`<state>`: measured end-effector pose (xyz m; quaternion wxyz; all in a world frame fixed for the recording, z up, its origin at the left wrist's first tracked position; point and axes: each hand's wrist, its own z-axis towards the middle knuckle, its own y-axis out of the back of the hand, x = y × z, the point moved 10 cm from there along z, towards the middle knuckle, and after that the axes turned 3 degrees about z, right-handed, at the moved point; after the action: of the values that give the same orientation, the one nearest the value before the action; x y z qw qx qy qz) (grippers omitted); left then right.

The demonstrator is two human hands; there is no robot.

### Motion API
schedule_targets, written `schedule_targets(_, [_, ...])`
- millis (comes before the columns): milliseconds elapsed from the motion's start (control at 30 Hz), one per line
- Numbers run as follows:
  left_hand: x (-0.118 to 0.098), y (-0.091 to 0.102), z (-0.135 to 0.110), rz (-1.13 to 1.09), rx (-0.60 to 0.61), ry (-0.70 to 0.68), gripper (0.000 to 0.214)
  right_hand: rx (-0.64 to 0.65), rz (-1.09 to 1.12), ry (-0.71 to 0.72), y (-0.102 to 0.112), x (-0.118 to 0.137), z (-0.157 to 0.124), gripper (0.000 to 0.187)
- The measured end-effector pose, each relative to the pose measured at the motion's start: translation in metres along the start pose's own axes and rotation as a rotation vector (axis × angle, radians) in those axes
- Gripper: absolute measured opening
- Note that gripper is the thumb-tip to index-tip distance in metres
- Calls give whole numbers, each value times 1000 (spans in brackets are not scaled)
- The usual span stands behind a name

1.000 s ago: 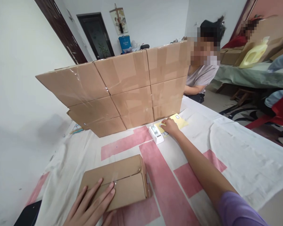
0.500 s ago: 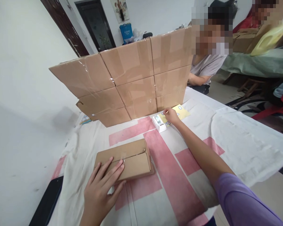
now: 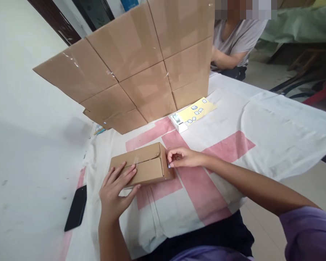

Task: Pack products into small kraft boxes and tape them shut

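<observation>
A closed brown cardboard box (image 3: 136,161) lies on the cloth in front of me. My left hand (image 3: 116,188) rests on its top with fingers spread flat. At the box's right end is my right hand (image 3: 180,157), its thumb and index finger curled into a pinch. A tiny pale speck shows at those fingertips, too small to name. Farther back, a small white device (image 3: 179,124) with a lit display sits against a yellow sheet (image 3: 202,112), which bears several small blue-outlined shapes.
A tall taped cardboard panel (image 3: 141,69) stands across the back of the table. A black phone (image 3: 76,208) lies at the left by the wall. Behind the panel, at the right, a person (image 3: 233,43) in a light shirt sits. The pink-and-white cloth (image 3: 201,192) has folds.
My right hand has come back from the yellow sheet to the right end of the box. My left hand stays on the box top. The view has tipped downward.
</observation>
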<state>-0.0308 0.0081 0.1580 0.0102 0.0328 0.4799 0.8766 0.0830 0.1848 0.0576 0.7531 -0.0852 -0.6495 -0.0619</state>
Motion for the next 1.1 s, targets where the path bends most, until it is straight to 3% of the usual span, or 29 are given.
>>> schedule_targets(567, [-1,0,3,-29,-47,33,49,-56,-26,125,7,2,3,14])
schedule_targets(1100, [-1,1,2,-34,-44,49,51,-79,13,99,8,-4,6,18])
